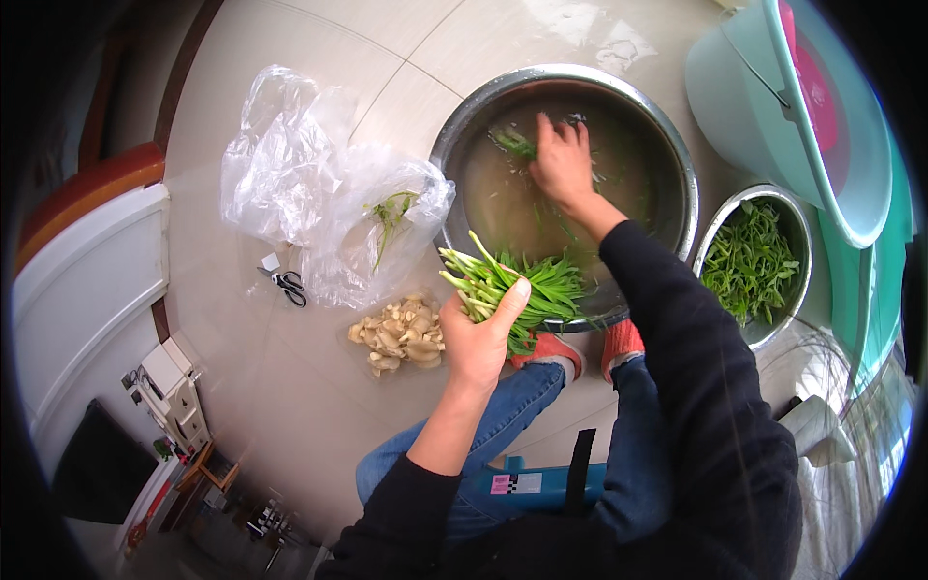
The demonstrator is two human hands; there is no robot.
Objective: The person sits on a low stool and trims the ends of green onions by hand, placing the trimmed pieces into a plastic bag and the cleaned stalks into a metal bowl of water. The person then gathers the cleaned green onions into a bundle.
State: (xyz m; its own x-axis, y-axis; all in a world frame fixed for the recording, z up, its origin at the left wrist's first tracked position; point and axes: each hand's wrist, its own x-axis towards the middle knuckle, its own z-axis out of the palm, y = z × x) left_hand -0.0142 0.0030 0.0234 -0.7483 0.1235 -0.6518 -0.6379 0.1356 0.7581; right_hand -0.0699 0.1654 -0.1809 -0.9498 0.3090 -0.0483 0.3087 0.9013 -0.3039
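Note:
My left hand grips a bunch of leafy green vegetables, pale cut stems towards the upper left and long narrow leaves over the near rim of a steel basin. Murky water fills part of this wide basin, with green bits floating in it. Over the water is my right hand, its fingers spread and no object seen in its grasp. Just left of its fingers floats a small green clump; whether they touch, I cannot tell.
Left of the basin are crumpled clear plastic bags with a green sprig, black-handled scissors and a pile of pale mushrooms. At right stand a smaller steel bowl of green leaves and a pale blue bucket.

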